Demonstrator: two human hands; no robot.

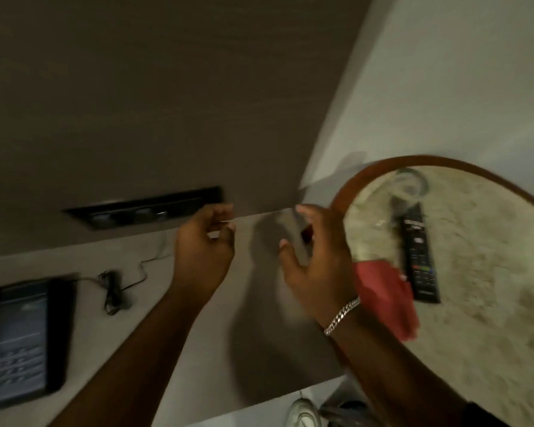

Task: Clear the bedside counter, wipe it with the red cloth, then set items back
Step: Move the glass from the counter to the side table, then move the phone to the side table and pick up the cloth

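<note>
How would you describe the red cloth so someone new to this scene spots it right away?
Start at the round table with the brown rim and mottled pale top, on the right. On its near-left edge, just beyond the right hand and its silver bracelet, lies the red cloth. It is crumpled, soft and the only red thing there, unlike the stiff black remote beside it.

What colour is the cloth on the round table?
Red cloth, seen in the head view.

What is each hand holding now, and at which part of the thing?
The right hand grips a blurred grey object by its side; what it is cannot be told. The left hand seems to hold nothing.
</note>
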